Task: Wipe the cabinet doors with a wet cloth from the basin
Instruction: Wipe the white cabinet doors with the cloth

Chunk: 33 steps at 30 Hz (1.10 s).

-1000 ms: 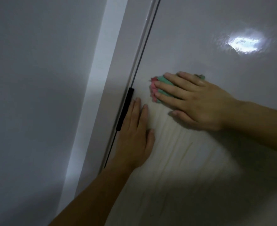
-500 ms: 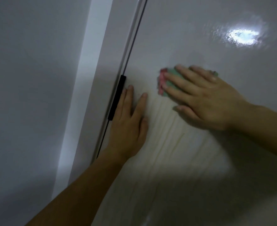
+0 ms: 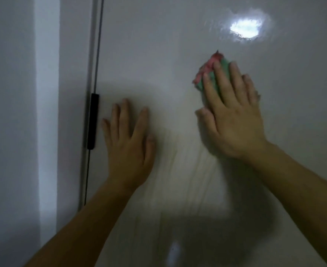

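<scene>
A glossy white cabinet door (image 3: pixel 168 54) fills most of the head view, with wet streaks below the hands. My right hand (image 3: pixel 233 120) presses a small green and pink cloth (image 3: pixel 208 72) flat against the door with straight fingers; most of the cloth is hidden under the fingers. My left hand (image 3: pixel 128 139) lies flat on the door with fingers spread, just right of the black handle (image 3: pixel 93 122) at the door's left edge, not touching it.
A dark gap (image 3: pixel 96 64) runs down the door's left edge, with a white frame strip (image 3: pixel 47 112) and a grey wall (image 3: pixel 8 112) beyond. A bright light reflection (image 3: pixel 245 27) shines on the door's upper right.
My right hand has slid the cloth to the right and upward across the door, away from the handle. The view has turned more upright. My left hand stays flat beside the handle.
</scene>
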{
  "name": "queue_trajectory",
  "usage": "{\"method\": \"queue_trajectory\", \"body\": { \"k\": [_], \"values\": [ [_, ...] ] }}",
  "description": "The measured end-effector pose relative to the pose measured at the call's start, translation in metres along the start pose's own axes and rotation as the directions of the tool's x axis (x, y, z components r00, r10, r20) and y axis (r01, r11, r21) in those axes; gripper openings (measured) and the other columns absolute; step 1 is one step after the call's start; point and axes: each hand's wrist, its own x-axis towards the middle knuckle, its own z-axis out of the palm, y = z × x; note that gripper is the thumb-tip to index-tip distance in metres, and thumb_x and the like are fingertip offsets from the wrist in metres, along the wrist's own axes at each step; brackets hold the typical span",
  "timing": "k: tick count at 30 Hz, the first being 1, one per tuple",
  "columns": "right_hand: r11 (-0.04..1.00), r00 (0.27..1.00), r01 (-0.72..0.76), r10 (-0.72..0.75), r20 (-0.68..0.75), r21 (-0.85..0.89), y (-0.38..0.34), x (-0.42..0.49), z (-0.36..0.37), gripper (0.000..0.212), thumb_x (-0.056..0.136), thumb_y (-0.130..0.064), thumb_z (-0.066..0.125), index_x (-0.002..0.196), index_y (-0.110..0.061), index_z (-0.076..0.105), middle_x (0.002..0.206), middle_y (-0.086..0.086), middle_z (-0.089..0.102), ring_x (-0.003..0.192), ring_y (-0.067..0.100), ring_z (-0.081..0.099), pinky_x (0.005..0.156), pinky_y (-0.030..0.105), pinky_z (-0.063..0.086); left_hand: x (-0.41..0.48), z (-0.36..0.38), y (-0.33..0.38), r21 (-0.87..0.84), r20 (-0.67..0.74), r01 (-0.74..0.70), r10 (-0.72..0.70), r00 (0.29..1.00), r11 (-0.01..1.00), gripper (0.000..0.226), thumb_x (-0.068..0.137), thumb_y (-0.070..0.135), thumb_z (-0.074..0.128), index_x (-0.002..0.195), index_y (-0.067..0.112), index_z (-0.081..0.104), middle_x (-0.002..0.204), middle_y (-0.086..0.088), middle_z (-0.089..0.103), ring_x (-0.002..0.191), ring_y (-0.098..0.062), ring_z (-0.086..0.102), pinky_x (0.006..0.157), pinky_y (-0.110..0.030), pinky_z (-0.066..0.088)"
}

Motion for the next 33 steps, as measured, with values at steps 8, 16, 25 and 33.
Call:
{"method": "queue_trajectory", "body": {
  "k": [8, 16, 25, 33],
  "values": [
    [1.000, 1.000, 0.011, -0.012, -0.006, -0.019, 0.018, -0.052, 0.011, 0.066, 0.105, -0.044, 0.038, 0.162, -0.017, 0.023, 0.170, 0.011, 0.014, 0.157, 0.034, 0.009, 0.127, 0.049, 0.007, 0.009, 0.017, 0.029, 0.047, 0.114, -0.253, 0.246, 0.962, 0.966, 0.059, 0.099, 0.029, 0.046, 0.156, 0.014, 0.038, 0.167, -0.025, 0.017, 0.155, -0.044, 0.009, 0.122, -0.067, 0.008],
    [0.975, 0.976, -0.211, 0.214, -0.030, 0.068, 0.009, -0.092, 0.019, 0.071, 0.102, -0.044, 0.042, 0.162, -0.015, 0.018, 0.169, 0.013, 0.009, 0.157, 0.038, 0.006, 0.127, 0.051, 0.004, 0.008, 0.028, 0.054, 0.128, 0.119, -0.152, 0.137, 0.983, 0.980, 0.066, 0.096, 0.038, 0.044, 0.158, 0.018, 0.034, 0.167, -0.025, 0.013, 0.155, -0.045, 0.007, 0.120, -0.069, 0.005],
    [0.805, 0.801, -0.576, 0.591, -0.094, 0.144, 0.078, -0.095, 0.006, 0.069, 0.104, -0.041, 0.032, 0.163, -0.013, 0.011, 0.170, 0.016, 0.003, 0.157, 0.037, 0.000, 0.126, 0.054, 0.002, 0.012, 0.042, 0.088, 0.115, 0.192, -0.319, 0.294, 0.936, 0.941, 0.063, 0.099, 0.038, 0.042, 0.157, 0.014, 0.036, 0.168, -0.023, 0.015, 0.156, -0.044, 0.009, 0.121, -0.067, 0.008],
    [0.960, 0.961, -0.276, 0.277, -0.023, 0.039, 0.101, -0.132, 0.009, 0.067, 0.105, -0.044, 0.034, 0.162, -0.017, 0.009, 0.169, 0.008, 0.001, 0.157, 0.033, 0.000, 0.127, 0.046, -0.003, 0.003, 0.059, 0.128, 0.045, 0.190, -0.393, 0.378, 0.906, 0.919, 0.063, 0.098, 0.034, 0.048, 0.156, 0.012, 0.039, 0.167, -0.021, 0.017, 0.156, -0.042, 0.011, 0.123, -0.064, 0.010]
  ]
}}
